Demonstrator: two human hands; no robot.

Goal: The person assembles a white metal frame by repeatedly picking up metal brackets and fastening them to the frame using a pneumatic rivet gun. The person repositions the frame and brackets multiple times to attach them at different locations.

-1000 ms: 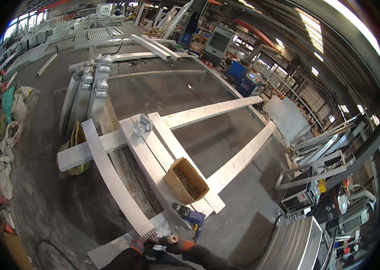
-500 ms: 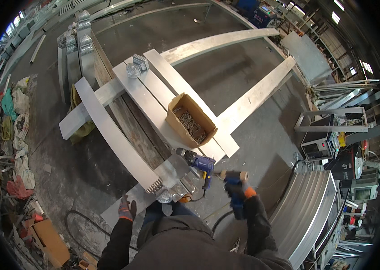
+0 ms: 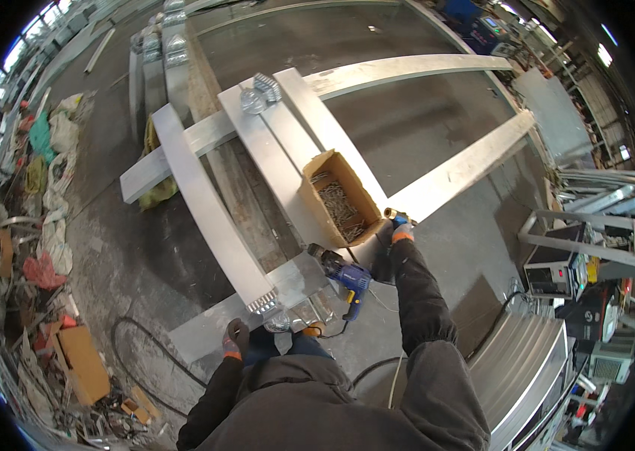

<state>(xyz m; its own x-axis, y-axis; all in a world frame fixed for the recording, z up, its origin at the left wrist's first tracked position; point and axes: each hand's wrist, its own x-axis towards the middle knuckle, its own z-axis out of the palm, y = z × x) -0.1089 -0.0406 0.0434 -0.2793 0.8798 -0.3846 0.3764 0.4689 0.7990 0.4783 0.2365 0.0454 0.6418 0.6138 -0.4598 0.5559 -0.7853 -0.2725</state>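
Observation:
My right hand (image 3: 402,230), in a dark glove with an orange cuff, is closed round a blue power tool with a tan-yellow head (image 3: 398,216). It is stretched out at the right side of an open cardboard box (image 3: 320,213) of long screws or nails (image 3: 338,203). A blue-and-black corded power tool (image 3: 350,279) with a yellow trigger lies on the metal just before the box. My left hand (image 3: 235,337), gloved too, has curled fingers over a flat metal bar (image 3: 199,328); whatever may be in them is hidden. A curved bar (image 3: 208,203) ends at a ribbed metal fitting (image 3: 263,302) near it.
Long metal beams (image 3: 344,143) cross ahead, with clear caps or fittings (image 3: 253,100) on one end. A black cable (image 3: 143,331) curves over the floor at left. Scrap and bags (image 3: 60,161) line the left side. Stacked metal panels (image 3: 520,368) stand at right.
My right hand has moved forward with the tool, from low right to beside the box. My left hand's spread fingers have curled. The view has shifted slightly.

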